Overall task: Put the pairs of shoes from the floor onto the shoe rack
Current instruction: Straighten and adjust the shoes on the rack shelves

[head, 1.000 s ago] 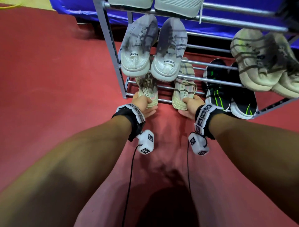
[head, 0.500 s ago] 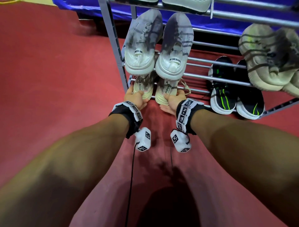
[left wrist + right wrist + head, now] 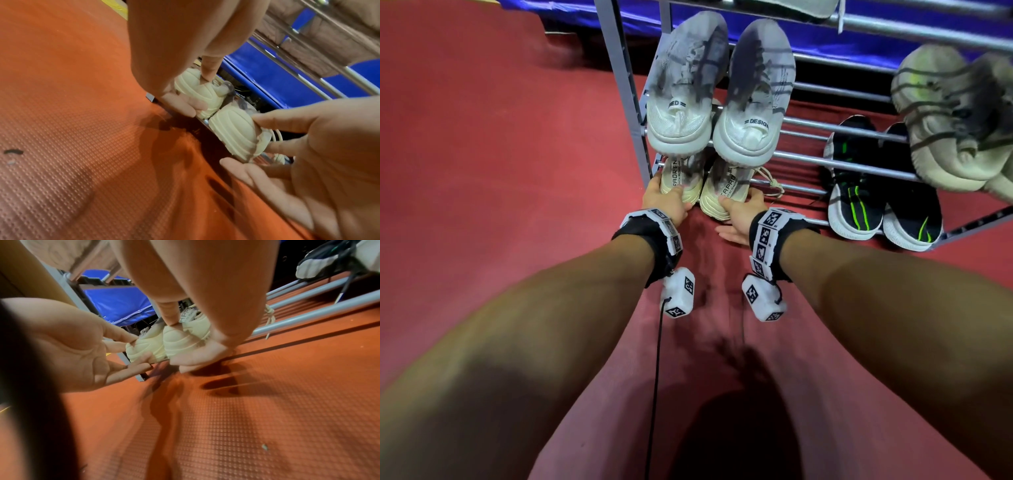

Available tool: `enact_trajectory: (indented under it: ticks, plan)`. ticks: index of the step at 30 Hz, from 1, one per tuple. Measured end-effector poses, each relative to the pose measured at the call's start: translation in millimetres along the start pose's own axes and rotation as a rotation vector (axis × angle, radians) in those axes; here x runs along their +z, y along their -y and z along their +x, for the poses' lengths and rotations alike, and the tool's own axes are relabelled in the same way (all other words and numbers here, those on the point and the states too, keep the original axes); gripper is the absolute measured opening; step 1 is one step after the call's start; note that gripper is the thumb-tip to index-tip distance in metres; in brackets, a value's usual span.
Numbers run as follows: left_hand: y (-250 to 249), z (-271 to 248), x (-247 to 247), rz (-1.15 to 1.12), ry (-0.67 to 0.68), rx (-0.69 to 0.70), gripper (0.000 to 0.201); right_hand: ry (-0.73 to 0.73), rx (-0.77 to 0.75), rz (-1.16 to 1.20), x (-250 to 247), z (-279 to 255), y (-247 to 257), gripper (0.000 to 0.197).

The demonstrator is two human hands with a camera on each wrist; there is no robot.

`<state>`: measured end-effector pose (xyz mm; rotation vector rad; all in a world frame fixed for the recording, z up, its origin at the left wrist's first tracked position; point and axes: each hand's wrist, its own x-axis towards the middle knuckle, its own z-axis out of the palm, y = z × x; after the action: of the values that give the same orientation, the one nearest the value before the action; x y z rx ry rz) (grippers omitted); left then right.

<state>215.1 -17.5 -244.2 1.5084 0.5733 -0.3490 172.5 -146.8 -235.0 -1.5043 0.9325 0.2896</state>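
Cream shoes (image 3: 702,178) half-hidden under grey pair (image 3: 719,99)

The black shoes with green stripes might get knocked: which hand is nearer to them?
Right. The right hand is at the heel of the right cream shoe, beside the black shoes but apart. The left hand is farther left, by the rack post.
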Motion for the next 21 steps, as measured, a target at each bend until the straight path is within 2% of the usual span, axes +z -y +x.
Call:
enact_trajectory:
  ticks: [6, 13, 17, 21]
  plan:
    - [-4.6, 1.3, -4.5, -0.017, 0.046, -0.078, 0.060, -0.012, -0.042, -0.077, -0.2, -6.4, -1.8, 0.074]
    - [-4.1, -4.8, -10.7, -0.059, 0.115, -0.084, 0.057, 0.066, 0.010, 0.007, -10.3, -11.9, -1.1, 0.073]
    - [-4.6, -3.0, -6.0, -0.133, 0.053, -0.038, 0.064, 0.048, -0.007, 0.026, -12.4, -10.9, -1.8, 0.070]
    - [-2.2, -9.0, -1.9, -0.117, 0.045, -0.086, 0.064, 0.015, -0.009, 0.073, -14.4, -12.5, 3.0, 0.070]
